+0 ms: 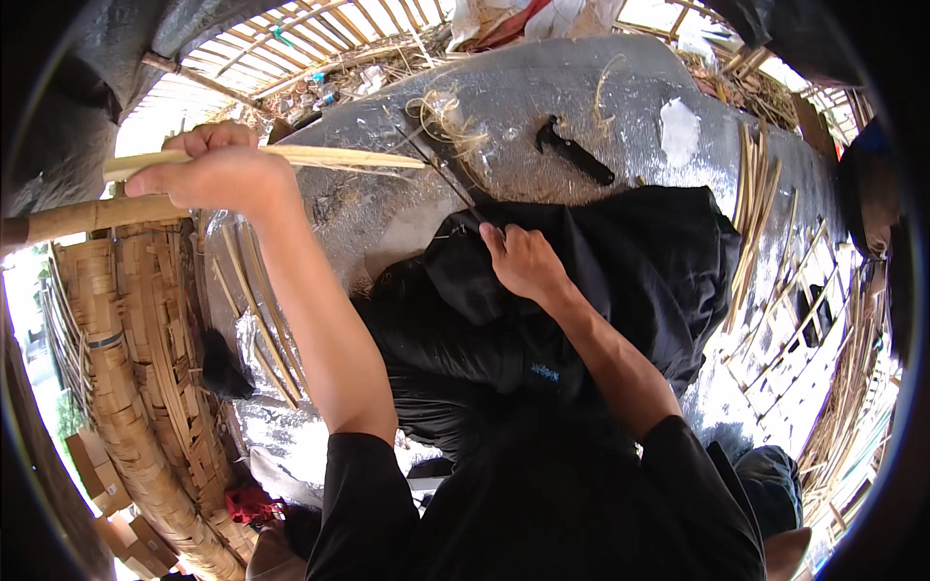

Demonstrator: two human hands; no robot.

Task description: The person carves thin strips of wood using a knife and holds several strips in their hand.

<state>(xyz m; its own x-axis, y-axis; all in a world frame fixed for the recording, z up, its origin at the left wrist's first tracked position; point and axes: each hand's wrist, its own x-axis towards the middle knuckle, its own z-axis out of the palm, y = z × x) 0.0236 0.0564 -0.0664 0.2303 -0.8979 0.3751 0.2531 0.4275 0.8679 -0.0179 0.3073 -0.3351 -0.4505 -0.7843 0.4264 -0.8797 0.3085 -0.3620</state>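
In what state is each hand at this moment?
Left hand: closed, holding pale strips.
Right hand: closed, holding a knife with a thin blade.

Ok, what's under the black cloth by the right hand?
The black cloth covers whatever lies directly beneath it, so that can't be seen. Beyond its far edge, silvery sheeting shows.

One knife (451,181), one hammer (579,161), two black sleeves (360,499)

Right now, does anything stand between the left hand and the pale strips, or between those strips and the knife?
Nothing visible does: the left hand grips the pale strips directly, and their ends appear to meet the knife.
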